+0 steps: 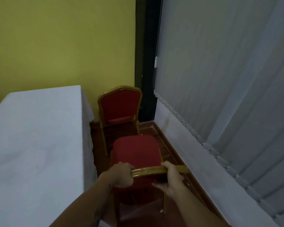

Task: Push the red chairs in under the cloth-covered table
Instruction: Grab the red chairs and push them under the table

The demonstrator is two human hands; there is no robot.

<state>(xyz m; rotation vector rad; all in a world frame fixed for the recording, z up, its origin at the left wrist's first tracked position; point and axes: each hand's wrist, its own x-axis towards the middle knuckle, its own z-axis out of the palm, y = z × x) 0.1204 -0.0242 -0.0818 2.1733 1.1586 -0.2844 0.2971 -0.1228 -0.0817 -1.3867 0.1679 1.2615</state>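
Near chair (pixel 135 149): red seat, gold frame, standing in the aisle just right of the table (pixel 36 136), not under it. Left hand (pixel 120 175): fingers wrapped around the left end of the gold top rail, clamped. Right hand (pixel 170 179): closed over the rail's right part, thumb on top. Far chair (pixel 120 105): red, gold-framed, by the yellow wall (pixel 61 43) past the table's end corner, facing the camera. Table: white cloth hanging down its sides. Blinds (pixel 228 79): grey, vertical, along the right.

Bare forearms, dark tattoo on left forearm (pixel 103 205)
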